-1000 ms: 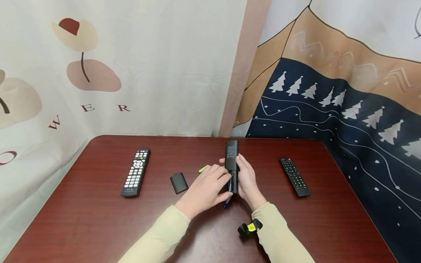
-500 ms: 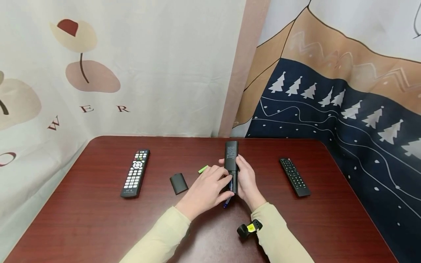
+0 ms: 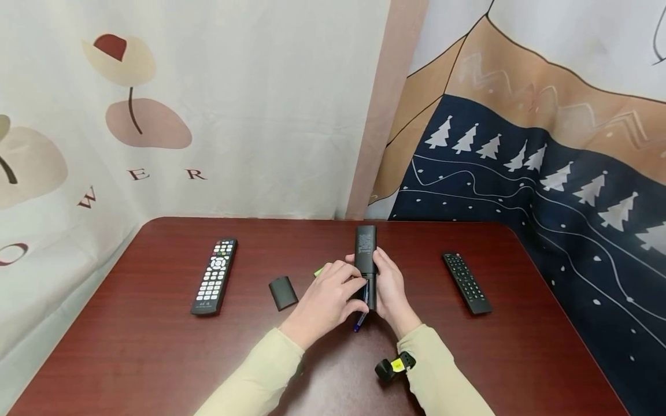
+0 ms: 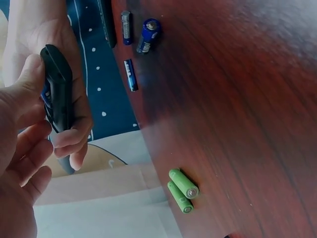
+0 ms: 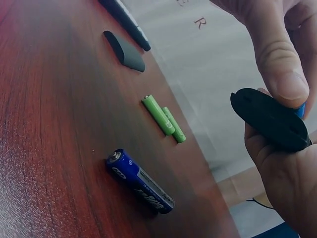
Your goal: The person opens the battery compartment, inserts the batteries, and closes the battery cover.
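My right hand (image 3: 391, 289) grips a black remote control (image 3: 366, 248) held up with its back facing me and its battery compartment uncovered. At the compartment, my left hand (image 3: 328, 292) pinches a blue battery (image 4: 46, 97) with thumb and index finger. The thumb overlaps the battery's lower end, and the fingers hide much of it. In the right wrist view only a bit of blue shows beside the thumb. The remote's battery cover (image 3: 283, 293) lies on the table to the left of my left hand.
On the brown table (image 3: 130, 346) lie two green batteries (image 4: 183, 183) behind my left hand and several blue ones, including a AAA battery (image 5: 141, 181) below the remote. Another remote (image 3: 214, 277) lies at left, and a smaller remote (image 3: 466, 282) at right. Patterned curtains (image 3: 260, 115) hang behind.
Both hands and the remote stay nearly in place. My left thumb bends slightly more at the compartment's lower end. The head view has shifted a little.
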`<state>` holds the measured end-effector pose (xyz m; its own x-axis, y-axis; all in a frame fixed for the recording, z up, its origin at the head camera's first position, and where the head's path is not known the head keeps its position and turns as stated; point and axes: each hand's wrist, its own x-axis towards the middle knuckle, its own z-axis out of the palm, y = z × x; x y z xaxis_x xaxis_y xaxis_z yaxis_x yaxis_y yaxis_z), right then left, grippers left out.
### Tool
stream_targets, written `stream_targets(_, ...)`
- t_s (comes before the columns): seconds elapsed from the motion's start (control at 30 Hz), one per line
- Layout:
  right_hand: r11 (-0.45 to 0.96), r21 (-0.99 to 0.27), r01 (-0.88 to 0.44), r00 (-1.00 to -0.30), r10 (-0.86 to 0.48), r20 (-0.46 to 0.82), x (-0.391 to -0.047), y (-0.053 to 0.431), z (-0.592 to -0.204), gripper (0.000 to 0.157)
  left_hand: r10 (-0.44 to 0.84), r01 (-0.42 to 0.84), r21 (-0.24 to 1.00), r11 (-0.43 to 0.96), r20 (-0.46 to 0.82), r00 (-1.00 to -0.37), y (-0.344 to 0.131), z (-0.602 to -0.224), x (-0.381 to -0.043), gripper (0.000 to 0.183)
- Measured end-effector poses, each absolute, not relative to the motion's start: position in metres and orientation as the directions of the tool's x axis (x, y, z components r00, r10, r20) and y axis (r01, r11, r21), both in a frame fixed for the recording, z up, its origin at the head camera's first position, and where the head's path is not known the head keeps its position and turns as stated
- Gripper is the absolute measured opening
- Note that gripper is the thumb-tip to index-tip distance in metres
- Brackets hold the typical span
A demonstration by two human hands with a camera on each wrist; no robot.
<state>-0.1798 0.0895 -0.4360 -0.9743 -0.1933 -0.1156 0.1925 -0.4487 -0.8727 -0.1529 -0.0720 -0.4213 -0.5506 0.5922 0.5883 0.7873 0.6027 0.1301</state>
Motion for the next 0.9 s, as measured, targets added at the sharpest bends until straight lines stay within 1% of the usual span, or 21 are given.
stream_targets(0.17, -0.423, -0.888, 0.179, -0.98, -0.16, -0.121, -0.179, 0.09, -0.437, 0.05, 0.554, 0.773, 0.191, 0.605, 0.596, -0.581, -0.069, -0.419, -0.155, 0.048)
stream_targets(0.33, -0.397, -0.901, 0.173, -0.98, -0.159, -0.118, -0.179, 0.088, -0.437, 0.053, 0.531, 0.744, 0.25, 0.62, 0.564, -0.632, -0.069, -0.417, -0.157, 0.051)
stream_targets(0.4, -0.39, -0.906, 0.166, -0.981, -0.159, -0.111, -0.179, 0.088, -0.437, 0.053, 0.53, 0.737, 0.259, 0.624, 0.553, -0.643, -0.068, -0.416, -0.158, 0.052)
stream_targets(0.67, -0.352, -0.926, 0.134, -0.985, -0.151, -0.085, -0.177, 0.087, -0.436, 0.051, 0.525, 0.714, 0.307, 0.63, 0.509, -0.682, -0.065, -0.414, -0.161, 0.045)
stream_targets(0.9, -0.36, -0.924, 0.131, -0.983, -0.171, -0.073, -0.177, 0.087, -0.434, 0.051, 0.535, 0.707, 0.324, 0.629, 0.48, -0.696, -0.063, -0.412, -0.164, 0.041)
